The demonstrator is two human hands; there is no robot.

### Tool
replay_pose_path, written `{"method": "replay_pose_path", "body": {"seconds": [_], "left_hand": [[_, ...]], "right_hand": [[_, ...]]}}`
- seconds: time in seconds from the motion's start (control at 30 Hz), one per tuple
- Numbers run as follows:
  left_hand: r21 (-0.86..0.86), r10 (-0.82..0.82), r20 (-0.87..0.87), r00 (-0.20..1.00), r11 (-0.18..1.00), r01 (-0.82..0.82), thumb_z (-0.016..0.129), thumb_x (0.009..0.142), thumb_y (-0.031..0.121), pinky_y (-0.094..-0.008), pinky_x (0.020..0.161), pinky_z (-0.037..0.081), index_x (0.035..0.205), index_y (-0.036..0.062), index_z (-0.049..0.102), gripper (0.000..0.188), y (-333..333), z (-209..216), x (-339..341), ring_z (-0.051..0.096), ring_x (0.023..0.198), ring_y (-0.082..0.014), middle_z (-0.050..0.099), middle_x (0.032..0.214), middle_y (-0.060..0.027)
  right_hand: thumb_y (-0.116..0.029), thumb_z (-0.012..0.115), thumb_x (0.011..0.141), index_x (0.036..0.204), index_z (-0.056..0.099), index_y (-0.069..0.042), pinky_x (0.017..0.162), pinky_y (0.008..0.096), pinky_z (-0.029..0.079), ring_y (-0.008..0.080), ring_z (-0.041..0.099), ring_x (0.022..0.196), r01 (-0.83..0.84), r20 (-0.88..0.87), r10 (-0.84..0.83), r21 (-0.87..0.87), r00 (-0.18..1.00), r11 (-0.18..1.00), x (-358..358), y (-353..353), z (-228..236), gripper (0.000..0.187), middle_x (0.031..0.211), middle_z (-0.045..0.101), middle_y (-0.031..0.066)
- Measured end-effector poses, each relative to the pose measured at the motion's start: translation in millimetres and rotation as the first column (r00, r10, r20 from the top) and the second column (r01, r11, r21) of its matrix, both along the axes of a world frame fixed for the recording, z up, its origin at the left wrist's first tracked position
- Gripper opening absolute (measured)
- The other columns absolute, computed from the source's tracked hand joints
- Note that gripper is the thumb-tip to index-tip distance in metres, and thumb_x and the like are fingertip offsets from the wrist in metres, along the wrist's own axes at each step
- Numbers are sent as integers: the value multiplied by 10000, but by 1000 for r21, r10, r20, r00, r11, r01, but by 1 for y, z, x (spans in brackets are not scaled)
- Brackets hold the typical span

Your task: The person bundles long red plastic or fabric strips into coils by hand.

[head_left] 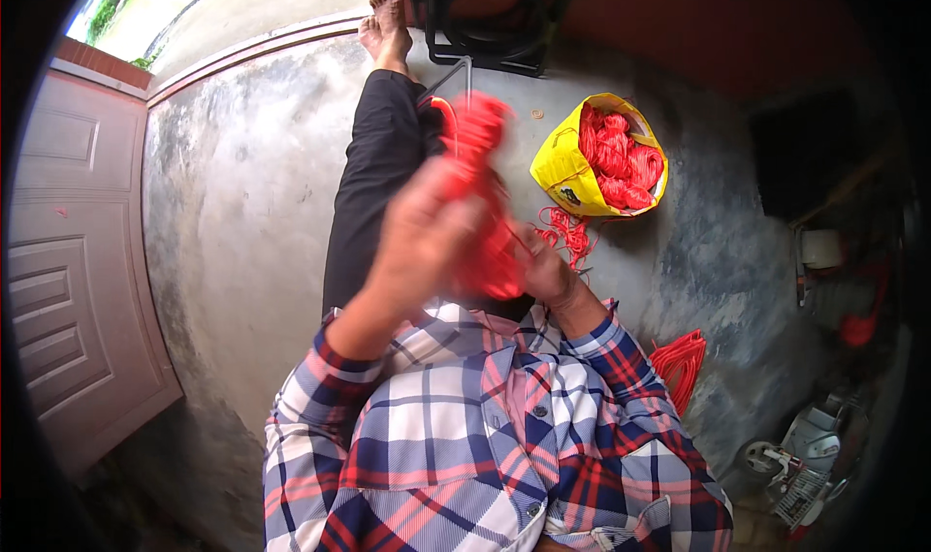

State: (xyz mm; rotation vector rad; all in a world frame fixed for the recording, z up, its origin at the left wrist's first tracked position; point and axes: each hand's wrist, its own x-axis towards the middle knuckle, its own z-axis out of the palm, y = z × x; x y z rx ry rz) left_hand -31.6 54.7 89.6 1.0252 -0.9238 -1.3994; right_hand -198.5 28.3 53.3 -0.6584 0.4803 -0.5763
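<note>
A bundle of red cord [490, 247] is held up over my lap, blurred by motion and twisted narrower toward its far end. My left hand [424, 230] is closed around its left side at mid-length; that hand is smeared too. At the bundle's near right edge, the fingers of my right hand [546, 273] are pinched on the cord, with the fingertips partly hidden. Loose red strands [567, 232] lie on the floor just beyond my right hand. Behind the bundle, a bent grey metal rod [469, 72] shows near my leg.
A yellow bag [561, 172] with several red cord bundles [613, 155] stands at the far right. A red cord coil [681, 366] lies beside my right sleeve. Black rack [485, 19] ahead; panelled door [82, 261] left; grey wheeled machine [805, 450] at lower right.
</note>
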Motion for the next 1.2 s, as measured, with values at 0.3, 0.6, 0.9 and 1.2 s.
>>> {"method": "replay_pose_path", "body": {"seconds": [0.3, 0.6, 0.9, 1.2], "left_hand": [[-232, 248, 969, 12, 884, 406, 651, 620, 16, -394, 651, 505, 834, 92, 689, 231, -14, -39, 81, 614, 807, -288, 598, 912, -79], [179, -195, 940, 278, 980, 83, 626, 667, 121, -465, 702, 496, 778, 26, 610, 147, -21, -74, 10, 622, 789, -397, 619, 808, -155], [340, 38, 131, 991, 937, -81, 557, 747, 33, -258, 834, 454, 1038, 5, 564, 293, -35, -116, 28, 557, 856, -152, 557, 945, -42], [486, 20, -202, 979, 870, 82, 470, 768, 66, -218, 665, 374, 986, 55, 549, 232, -28, -100, 7, 437, 685, -80, 493, 797, 24]], "right_hand": [[-306, 721, 819, 1117, 668, -15, 541, 230, 405, 95, 467, 537, 132, -451, -295, -359, 843, 924, -50, -85, -52, 420, 685, 581, 34], [-273, 760, 702, 1053, 673, 10, 907, 357, 463, 297, 583, 1027, -542, -683, -137, -672, 718, 505, -15, -56, -79, 460, 1074, 597, 159], [-126, 585, 707, 1093, 657, -34, 1044, 331, 371, 246, 538, 1148, 330, -261, -460, -419, 849, 846, -49, -92, -30, 404, 1198, 600, 160], [-241, 743, 734, 995, 474, -95, 832, 355, 419, 169, 521, 796, 376, 646, -147, -232, 749, 897, -113, -100, 69, 403, 845, 544, 27]]}}
